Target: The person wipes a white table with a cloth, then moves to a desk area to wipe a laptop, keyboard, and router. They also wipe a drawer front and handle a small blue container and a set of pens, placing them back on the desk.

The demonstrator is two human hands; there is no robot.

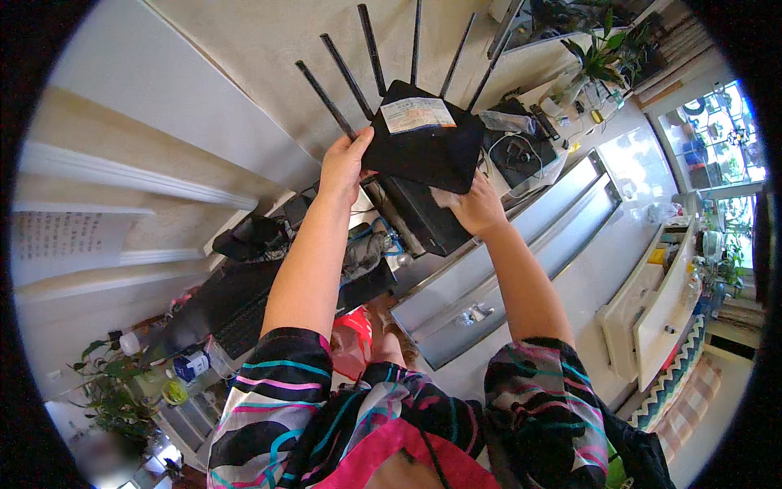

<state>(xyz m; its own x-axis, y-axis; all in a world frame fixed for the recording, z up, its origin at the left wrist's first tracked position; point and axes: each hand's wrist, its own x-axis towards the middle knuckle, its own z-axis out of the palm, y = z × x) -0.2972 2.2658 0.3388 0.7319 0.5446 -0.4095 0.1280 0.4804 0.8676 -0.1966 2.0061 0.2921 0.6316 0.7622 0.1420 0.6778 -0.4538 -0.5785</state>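
Left hand (344,167) pinched the router (419,155) by its left edge, up before the wall (252,37); the right hand (481,208) was at its lower corner, grip too hidden to tell. It looked light, stiff and smooth, best taken by its sides, as thin antennas (347,77) might snap

We're riding high on the head, left one of a side-by-side pair, looking down and forward over the sleeves (281,391) to the fingers (359,143)! Fingers near, just above centre, forearms (303,253) rising to them from below. And it's fisheye-wide: moulding (138,181) bending away left of the fingers, window (725,122) far off to their right, corners rounding into black.
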